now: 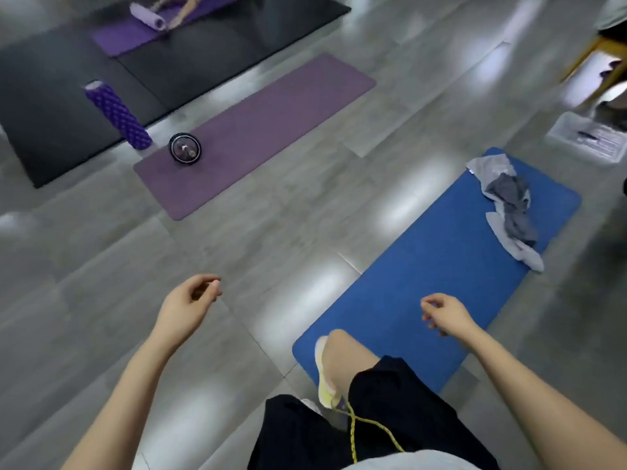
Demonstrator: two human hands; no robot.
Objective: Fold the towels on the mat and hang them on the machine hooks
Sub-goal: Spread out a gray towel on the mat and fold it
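Note:
A blue mat (424, 276) lies on the grey floor at the right. At its far end sits a crumpled heap of towels (509, 208), a dark grey one on top of a pale one. My left hand (190, 303) hangs over the bare floor to the left of the mat, fingers loosely curled, holding nothing. My right hand (444, 315) hovers over the near part of the mat, also loosely curled and empty. Both hands are well short of the towels. My leg and shoe (327, 371) step onto the mat's near corner. No machine hooks are in view.
A purple mat (271, 123) with a black ab wheel (185, 147) lies to the left, a purple foam roller (117, 114) beside it on black flooring. A white tray (590, 137) and yellow chair legs (587, 59) stand at the far right.

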